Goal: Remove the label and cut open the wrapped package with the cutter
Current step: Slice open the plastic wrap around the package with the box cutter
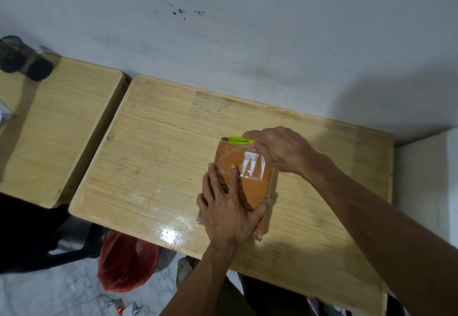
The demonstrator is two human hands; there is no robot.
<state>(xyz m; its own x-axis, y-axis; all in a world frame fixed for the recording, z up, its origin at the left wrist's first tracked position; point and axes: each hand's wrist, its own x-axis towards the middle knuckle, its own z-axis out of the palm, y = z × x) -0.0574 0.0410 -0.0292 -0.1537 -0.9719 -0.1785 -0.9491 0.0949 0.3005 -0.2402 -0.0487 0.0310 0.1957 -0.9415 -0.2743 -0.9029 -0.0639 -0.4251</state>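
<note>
At the bottom of the frame I see my two bare forearms reaching up from the lower edge, and between them, low left, a red plastic bag [126, 263] lying on the pale floor beside a dark chair [62, 243].

Just above that, my left hand [229, 206] lies flat on the near half of the package [244, 179], fingers straight and spread, pressing it down on the table [161, 162]; nothing is gripped in it. The package is an orange block wrapped in clear film, sitting a little right of the frame's centre, its long side running away from me. A white label [252, 165], torn into ragged pieces, is on its upper face toward the far right corner.

Further up, my right hand [280, 150] is curled around the handle of the cutter [239, 140], a bright yellow-green one that lies along the far edge of the package, its tip pointing to the left of the frame. I cannot tell whether the blade is into the film; the tip is too small to read.

In the upper left a second table [62, 122] stands just beside the first, with a narrow gap between them. A dark mesh cup [23, 59] is on its far corner at the frame's edge. Behind both tables, a grey wall [272, 30] with a few dark specks fills the top of the frame.
</note>
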